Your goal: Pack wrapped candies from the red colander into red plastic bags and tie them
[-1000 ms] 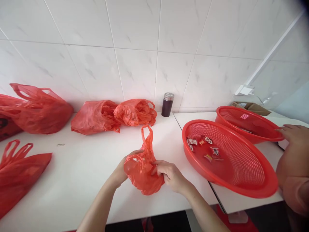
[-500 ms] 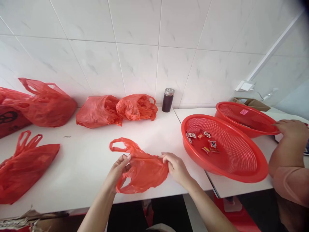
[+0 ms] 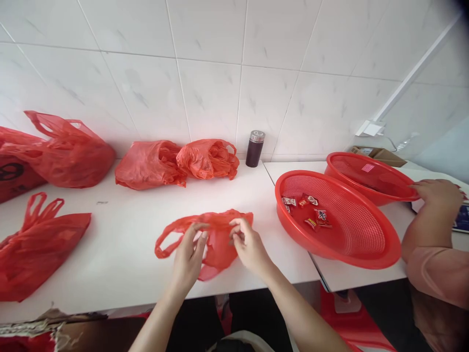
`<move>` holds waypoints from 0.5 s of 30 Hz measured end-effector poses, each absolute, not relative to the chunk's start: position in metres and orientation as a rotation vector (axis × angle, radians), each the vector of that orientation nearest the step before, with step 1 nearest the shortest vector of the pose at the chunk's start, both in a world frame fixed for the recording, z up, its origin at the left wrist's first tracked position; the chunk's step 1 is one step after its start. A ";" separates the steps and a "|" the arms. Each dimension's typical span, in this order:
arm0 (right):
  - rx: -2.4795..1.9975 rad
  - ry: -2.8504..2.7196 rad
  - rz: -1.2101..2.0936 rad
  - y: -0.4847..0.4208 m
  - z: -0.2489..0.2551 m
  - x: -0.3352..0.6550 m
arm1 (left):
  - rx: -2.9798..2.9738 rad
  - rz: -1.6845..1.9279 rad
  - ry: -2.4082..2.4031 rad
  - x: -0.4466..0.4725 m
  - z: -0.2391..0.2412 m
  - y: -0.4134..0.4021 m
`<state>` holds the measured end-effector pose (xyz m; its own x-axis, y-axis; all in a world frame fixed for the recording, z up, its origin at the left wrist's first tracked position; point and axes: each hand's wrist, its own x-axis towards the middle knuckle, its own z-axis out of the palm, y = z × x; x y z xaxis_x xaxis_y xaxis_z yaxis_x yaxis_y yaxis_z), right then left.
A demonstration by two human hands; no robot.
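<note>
A small red plastic bag (image 3: pixel 216 234) is held just above the white table (image 3: pixel 128 264) near its front edge. My left hand (image 3: pixel 188 256) pinches the bag's upper edge beside a loose handle loop. My right hand (image 3: pixel 249 244) grips the same edge a little to the right. Both hands have their fingers closed on the thin plastic. The bag hangs limp and crumpled between them.
Several red bags (image 3: pixel 176 161) lie along the tiled wall and at the left (image 3: pixel 32 249). A dark flask (image 3: pixel 254 148) stands by the wall. A red basket (image 3: pixel 366 249) holds several wrapped sweets; a second basket (image 3: pixel 370 178) lies behind it, touched by another person's hand (image 3: pixel 437 195).
The bag was bunched upright between my hands, then was pulled out wide and flat. Now my hands have come closer together along its top edge. The view has shifted slightly.
</note>
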<state>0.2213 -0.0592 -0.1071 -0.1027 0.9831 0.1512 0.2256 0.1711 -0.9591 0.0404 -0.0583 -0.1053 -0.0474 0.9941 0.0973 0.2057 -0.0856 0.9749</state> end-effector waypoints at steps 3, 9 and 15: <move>-1.182 -1.316 1.153 -0.052 -0.107 0.233 | 1.552 1.134 1.590 0.019 -0.113 -0.049; -1.184 -1.580 1.091 -0.063 -0.092 0.201 | 1.267 1.121 1.144 0.038 -0.100 -0.066; -1.163 -1.445 1.050 -0.053 -0.101 0.209 | 1.480 1.068 1.352 0.031 -0.095 -0.066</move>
